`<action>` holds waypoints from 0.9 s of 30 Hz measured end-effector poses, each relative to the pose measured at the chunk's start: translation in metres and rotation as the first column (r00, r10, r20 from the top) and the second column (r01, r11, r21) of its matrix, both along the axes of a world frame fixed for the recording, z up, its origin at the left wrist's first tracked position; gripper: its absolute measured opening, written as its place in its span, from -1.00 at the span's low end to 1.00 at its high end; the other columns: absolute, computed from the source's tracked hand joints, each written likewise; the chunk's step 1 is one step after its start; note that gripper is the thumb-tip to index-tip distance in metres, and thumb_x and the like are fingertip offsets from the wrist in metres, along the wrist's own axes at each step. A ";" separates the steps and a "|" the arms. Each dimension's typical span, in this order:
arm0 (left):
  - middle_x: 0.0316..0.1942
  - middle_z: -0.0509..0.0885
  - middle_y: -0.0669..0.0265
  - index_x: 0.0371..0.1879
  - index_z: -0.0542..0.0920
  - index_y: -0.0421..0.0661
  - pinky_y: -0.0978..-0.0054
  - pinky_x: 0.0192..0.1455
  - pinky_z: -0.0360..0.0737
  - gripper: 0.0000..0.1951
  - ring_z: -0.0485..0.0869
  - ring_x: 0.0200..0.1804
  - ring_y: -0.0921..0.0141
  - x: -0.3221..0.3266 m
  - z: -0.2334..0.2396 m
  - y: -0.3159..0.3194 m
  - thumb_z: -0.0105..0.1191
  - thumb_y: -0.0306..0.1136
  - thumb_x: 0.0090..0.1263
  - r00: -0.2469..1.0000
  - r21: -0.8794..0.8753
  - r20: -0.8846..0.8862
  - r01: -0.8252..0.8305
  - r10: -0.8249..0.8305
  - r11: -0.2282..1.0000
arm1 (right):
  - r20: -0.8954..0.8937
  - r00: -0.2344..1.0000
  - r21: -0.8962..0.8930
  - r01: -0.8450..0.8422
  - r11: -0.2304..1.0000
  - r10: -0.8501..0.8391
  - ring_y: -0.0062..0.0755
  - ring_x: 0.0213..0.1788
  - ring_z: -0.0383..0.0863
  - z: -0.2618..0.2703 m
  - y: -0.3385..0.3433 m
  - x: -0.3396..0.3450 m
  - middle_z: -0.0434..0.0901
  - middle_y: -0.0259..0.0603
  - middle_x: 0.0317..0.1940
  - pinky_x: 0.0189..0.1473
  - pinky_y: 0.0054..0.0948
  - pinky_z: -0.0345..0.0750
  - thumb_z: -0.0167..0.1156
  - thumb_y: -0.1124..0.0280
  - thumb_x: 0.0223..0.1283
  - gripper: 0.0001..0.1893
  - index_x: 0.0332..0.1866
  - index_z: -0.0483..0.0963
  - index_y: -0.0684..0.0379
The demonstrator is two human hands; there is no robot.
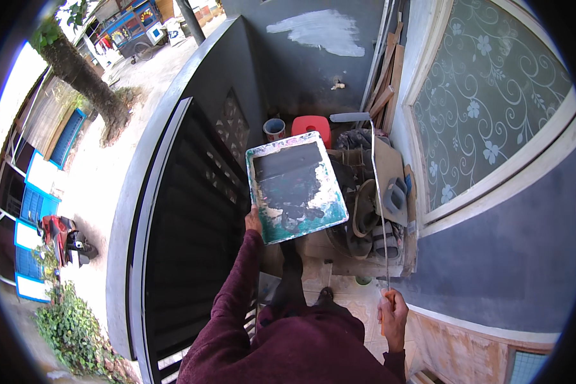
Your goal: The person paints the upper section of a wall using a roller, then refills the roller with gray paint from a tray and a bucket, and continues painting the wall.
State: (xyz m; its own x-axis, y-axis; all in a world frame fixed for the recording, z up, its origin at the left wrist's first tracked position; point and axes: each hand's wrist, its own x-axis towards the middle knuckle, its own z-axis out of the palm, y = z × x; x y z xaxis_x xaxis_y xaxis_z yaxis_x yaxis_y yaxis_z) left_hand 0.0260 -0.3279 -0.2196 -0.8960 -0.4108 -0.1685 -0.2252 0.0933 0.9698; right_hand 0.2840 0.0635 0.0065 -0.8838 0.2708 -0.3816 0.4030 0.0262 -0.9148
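Observation:
My left hand grips the lower left edge of a paint tray, held tilted in front of me, with dark grey paint inside and smears of white and green. My right hand is closed around the orange handle of a long-framed paint roller. The roller's grey sleeve is at the far end, beyond the tray's upper right corner, in front of the dark grey wall. A light grey painted patch shows high on that wall, above a small tap.
A red plastic stool and a paint bucket stand behind the tray. Sandals lie on a low rack below the roller frame. Wooden boards lean in the corner. A black metal gate is at left, a patterned window at right.

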 end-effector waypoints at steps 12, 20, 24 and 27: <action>-0.46 0.54 0.08 -0.28 0.55 -0.45 0.27 -0.15 0.41 -0.31 0.48 -0.32 0.30 -0.197 -0.063 -0.040 -0.23 0.14 0.47 0.995 -0.042 0.090 0.054 -0.050 0.998 | -0.002 0.979 -0.105 0.204 0.973 -0.206 -0.71 -0.65 0.29 -0.030 -0.108 -0.154 0.36 -0.37 -0.56 -0.61 -0.66 0.29 0.08 0.41 0.27 -0.86 -0.18 0.36 0.26; -0.35 0.55 -0.04 -0.20 0.53 -0.47 0.30 -0.03 0.41 -0.27 0.50 -0.23 0.24 -0.348 -0.114 -0.102 -0.24 0.19 0.43 0.990 -0.202 0.135 -0.023 0.051 0.979 | 0.047 0.960 -0.082 0.280 0.957 -0.277 -0.71 -0.63 0.31 -0.022 -0.159 -0.250 0.37 -0.36 -0.55 -0.57 -0.66 0.31 0.05 0.46 0.26 -0.87 -0.16 0.38 0.26; -0.45 0.52 -0.01 -0.30 0.51 -0.48 0.23 -0.11 0.40 -0.28 0.46 -0.32 0.22 -0.400 -0.065 -0.073 -0.25 0.17 0.43 0.991 -0.177 0.137 0.034 -0.010 0.984 | 0.113 0.933 0.005 0.343 0.939 -0.342 -0.71 -0.62 0.34 -0.016 -0.176 -0.284 0.39 -0.36 -0.56 -0.57 -0.65 0.31 0.04 0.45 0.27 -0.88 -0.17 0.38 0.26; -0.52 0.48 0.04 -0.38 0.49 -0.46 0.20 -0.17 0.38 -0.30 0.41 -0.38 0.24 -0.429 -0.031 -0.073 -0.24 0.16 0.43 0.993 -0.171 0.122 0.013 0.008 0.985 | 0.093 0.944 -0.031 0.322 0.946 -0.318 -0.71 -0.62 0.36 -0.024 -0.181 -0.298 0.40 -0.36 -0.58 -0.57 -0.65 0.31 0.03 0.44 0.27 -0.89 -0.19 0.38 0.24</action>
